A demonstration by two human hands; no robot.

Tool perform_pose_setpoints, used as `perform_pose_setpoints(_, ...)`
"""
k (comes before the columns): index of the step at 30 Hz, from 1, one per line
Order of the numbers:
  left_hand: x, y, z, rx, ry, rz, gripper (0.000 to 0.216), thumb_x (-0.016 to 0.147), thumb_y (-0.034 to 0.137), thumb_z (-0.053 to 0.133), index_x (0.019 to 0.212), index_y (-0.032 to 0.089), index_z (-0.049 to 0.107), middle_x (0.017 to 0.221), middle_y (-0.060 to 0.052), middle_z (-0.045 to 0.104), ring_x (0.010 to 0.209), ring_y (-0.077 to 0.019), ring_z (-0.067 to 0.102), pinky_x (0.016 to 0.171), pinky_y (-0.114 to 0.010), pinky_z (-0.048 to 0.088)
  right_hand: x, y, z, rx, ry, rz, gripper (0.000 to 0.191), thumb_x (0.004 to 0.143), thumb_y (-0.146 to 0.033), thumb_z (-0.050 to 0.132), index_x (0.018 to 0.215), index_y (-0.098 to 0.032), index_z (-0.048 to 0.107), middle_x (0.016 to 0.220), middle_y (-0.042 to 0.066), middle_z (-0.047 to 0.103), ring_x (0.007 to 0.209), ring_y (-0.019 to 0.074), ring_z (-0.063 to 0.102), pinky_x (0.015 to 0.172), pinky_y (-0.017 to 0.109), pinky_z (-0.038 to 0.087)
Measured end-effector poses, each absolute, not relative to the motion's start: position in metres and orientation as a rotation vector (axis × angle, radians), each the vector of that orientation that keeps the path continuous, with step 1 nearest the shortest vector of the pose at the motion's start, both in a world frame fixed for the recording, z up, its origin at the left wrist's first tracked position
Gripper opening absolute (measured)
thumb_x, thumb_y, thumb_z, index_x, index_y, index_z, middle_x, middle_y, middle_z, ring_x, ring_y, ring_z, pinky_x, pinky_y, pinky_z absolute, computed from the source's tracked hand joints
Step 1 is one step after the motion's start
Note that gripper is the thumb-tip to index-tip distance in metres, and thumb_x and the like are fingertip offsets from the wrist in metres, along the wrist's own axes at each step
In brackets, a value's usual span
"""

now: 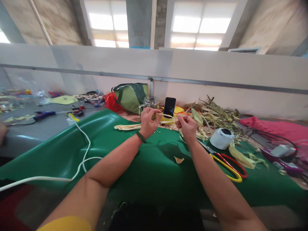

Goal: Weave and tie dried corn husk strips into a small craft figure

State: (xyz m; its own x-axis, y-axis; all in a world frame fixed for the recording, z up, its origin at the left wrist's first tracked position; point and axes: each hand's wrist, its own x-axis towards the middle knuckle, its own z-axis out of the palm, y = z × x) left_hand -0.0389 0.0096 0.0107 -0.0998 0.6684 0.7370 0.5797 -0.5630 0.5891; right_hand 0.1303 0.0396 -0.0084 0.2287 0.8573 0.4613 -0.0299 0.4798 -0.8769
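A thin pale strip of dried husk (167, 115) stretches between my two hands above the green mat (144, 166). My left hand (149, 120) pinches one end, and a dark beaded bracelet sits on that wrist. At the other end, my right hand (186, 125) has its fingers closed on the strip. Behind the strip stands a dark phone (169, 106), upright. A bundle of pale husk strips (127, 127) lies to the left of my left hand. Scissors (226, 163) with one red and one yellow handle rest beside my right forearm. A small husk scrap (179, 159) lies between my arms.
A glass mug (151, 102) and a green bag (133, 98) stand at the back. Dried stalks (214, 114) are heaped at the right, behind a white roll (221, 138). A white cord (81, 160) crosses the mat at left. Pink cloth (276, 130) lies far right.
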Motion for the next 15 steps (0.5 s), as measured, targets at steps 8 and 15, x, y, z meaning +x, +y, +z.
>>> perform_pose_setpoints(8, -0.035, 0.021, 0.008, 1.426, 1.137, 1.432, 0.043, 0.084, 0.050, 0.053, 0.107, 0.014, 0.055, 0.082, -0.005, 0.064, 0.077, -0.0138, 0.057, 0.071, -0.025, 0.039, 0.130, 0.039, -0.005, -0.733, -0.881, 0.802, 0.041, 0.052, -0.050, 0.079, 0.060, -0.019, 0.054, 0.052, -0.003, 0.064, 0.043, 0.0096, 0.057, 0.045, 0.023, 0.050)
perform_pose_setpoints(15, -0.027, 0.018, 0.004, 1.477, 0.771, 1.197, 0.051, 0.065, 0.051, 0.073, 0.097, 0.011, 0.068, 0.080, -0.003, 0.064, 0.070, -0.0099, 0.053, 0.064, -0.022, 0.036, 0.119, 0.033, -0.011, -0.696, -1.133, 1.066, 0.035, 0.050, -0.047, 0.082, 0.059, -0.020, 0.061, 0.056, -0.001, 0.067, 0.045, 0.0120, 0.060, 0.048, 0.026, 0.052)
